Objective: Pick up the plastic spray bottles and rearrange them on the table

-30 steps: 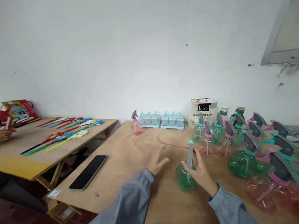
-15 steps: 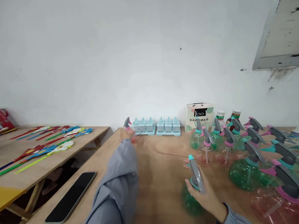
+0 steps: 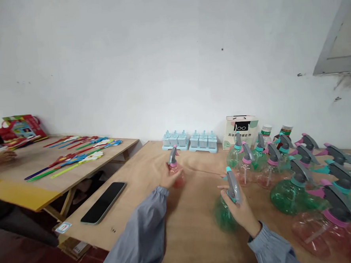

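Note:
My left hand point(image 3: 167, 177) is closed around the side of a pink spray bottle point(image 3: 178, 179) with a grey and pink trigger head, near the middle of the table. To the right, my right hand point(image 3: 238, 207) grips a green spray bottle point(image 3: 224, 216) by the neck under its grey and turquoise head. Part of that bottle is hidden behind the hand. Several more pink and green spray bottles crowd the right side, among them a large green spray bottle point(image 3: 286, 198) and a large pink spray bottle point(image 3: 312, 234).
Two light-blue ice-pop moulds point(image 3: 202, 141) stand by the wall beside a printed paper bag point(image 3: 239, 132). A black phone point(image 3: 104, 203) lies at the table's left. On another table rest colourful hand-shaped sticks point(image 3: 76, 159); another person's hand point(image 3: 0, 158) shows at far left.
My left hand has drawn the pink spray bottle from the table's far left edge toward me and rightward. My right hand still holds the green bottle. The view has turned slightly left.

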{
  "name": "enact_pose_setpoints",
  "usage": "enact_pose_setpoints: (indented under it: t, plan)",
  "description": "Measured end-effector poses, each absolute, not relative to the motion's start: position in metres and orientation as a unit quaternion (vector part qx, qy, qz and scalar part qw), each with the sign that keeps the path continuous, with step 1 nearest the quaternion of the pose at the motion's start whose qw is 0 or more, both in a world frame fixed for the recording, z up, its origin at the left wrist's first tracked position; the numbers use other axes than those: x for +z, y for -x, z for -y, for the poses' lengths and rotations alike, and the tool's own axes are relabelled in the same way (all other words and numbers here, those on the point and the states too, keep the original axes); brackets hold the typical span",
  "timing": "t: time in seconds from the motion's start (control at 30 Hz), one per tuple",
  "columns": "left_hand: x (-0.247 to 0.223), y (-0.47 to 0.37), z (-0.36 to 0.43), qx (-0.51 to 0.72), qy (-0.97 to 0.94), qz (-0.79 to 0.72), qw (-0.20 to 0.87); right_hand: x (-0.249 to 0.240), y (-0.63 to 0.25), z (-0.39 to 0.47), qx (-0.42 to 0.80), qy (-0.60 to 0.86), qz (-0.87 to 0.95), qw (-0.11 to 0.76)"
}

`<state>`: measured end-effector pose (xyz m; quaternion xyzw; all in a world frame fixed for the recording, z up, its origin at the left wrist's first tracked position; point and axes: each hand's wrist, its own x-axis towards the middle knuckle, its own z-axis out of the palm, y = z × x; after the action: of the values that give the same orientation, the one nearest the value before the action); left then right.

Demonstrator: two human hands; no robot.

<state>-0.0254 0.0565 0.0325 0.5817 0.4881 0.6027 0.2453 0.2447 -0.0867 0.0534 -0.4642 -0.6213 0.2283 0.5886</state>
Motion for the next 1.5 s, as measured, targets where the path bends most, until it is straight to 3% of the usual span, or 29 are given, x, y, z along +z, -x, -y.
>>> enact_pose_setpoints:
  t: [0.33, 0.63, 0.97, 1.17, 1.5]
  plan:
    - [0.011, -0.008, 0.026, 0.538, -0.680, -0.445, 0.226, 0.067, -0.263, 0.077, 0.302, 0.476, 0.462, 0.685]
    - [0.020, -0.011, 0.029, 0.553, -0.677, -0.399, 0.276, 0.075, -0.260, 0.080, 0.439, 0.421, 0.454, 0.651]
    - [0.010, -0.007, 0.022, 0.557, -0.674, -0.394, 0.283, 0.058, -0.263, 0.077, 0.322, 0.475, 0.461, 0.677]
    - [0.010, -0.006, 0.021, 0.557, -0.675, -0.391, 0.285, 0.067, -0.256, 0.081, 0.381, 0.418, 0.498, 0.657]
    - [0.010, -0.006, 0.020, 0.555, -0.684, -0.383, 0.277, 0.070, -0.259, 0.084, 0.343, 0.427, 0.506, 0.666]
